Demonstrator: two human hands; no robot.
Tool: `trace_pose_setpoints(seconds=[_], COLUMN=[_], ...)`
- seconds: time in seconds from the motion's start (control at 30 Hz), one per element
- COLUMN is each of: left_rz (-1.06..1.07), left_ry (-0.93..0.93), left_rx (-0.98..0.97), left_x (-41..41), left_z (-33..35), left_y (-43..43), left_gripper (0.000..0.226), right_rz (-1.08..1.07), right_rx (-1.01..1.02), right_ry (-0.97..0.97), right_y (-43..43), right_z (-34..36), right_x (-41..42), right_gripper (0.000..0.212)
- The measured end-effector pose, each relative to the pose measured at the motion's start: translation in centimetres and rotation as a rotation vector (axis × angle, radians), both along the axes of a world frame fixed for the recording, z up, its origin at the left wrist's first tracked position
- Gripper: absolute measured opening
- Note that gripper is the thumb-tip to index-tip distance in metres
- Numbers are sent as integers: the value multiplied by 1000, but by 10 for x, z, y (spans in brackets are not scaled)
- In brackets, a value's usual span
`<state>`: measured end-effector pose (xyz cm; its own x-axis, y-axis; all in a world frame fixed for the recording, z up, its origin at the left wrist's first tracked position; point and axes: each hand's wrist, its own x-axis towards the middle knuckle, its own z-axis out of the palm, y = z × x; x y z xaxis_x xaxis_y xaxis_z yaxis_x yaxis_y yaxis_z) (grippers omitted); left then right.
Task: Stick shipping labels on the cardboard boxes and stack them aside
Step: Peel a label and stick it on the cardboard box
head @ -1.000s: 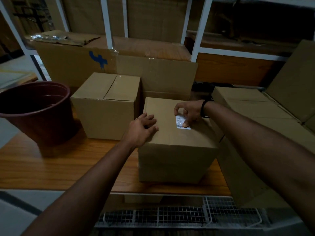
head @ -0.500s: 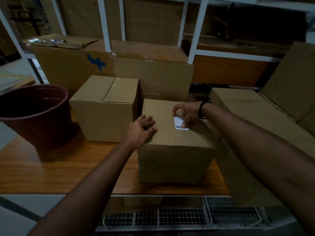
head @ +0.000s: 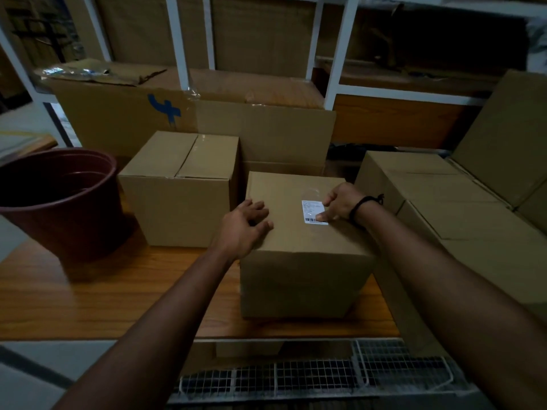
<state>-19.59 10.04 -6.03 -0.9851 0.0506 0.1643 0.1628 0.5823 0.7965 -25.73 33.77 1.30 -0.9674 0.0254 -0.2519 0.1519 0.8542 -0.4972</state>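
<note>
Maroon pot [head: 59, 199] on wooden table [head: 88, 297] — wire rack [head: 296, 377] below

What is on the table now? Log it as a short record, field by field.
box in work: cardboard box on the wooden table, near its front edge
label: white shipping label on its top, right side
left hand: rests flat on the box's top left edge
right hand: thumb presses the label's lower corner
second box: behind left, no label visible

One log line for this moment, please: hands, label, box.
left hand: resting on near box top | right hand: pressing shipping label onto it | box behind: no label visible | stage: labelling, not stacked
</note>
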Motion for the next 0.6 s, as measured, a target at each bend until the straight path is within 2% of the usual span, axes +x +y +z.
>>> trace_pose_setpoints(seconds=[0.2,0.37,0.5,0.6], left_rz=[6,-3,-13,-13], left_ry=[5,6,-7,-7], left_rx=[-13,0,13,16], left_x=[-3,-1,-1,-1], left_z=[-2,1,0,-1], left_y=[0,1,0,-1], left_gripper=[44,42,42,43], right_rz=[1,2,47,36], right_rx=[-67,24,187,165], right_ry=[12,4,-9,-73], right_y=[-1,-6,-12,-12], right_z=[1,0,6,12], right_x=[0,-4,-8,-11], right_gripper=[29,47,50,57])
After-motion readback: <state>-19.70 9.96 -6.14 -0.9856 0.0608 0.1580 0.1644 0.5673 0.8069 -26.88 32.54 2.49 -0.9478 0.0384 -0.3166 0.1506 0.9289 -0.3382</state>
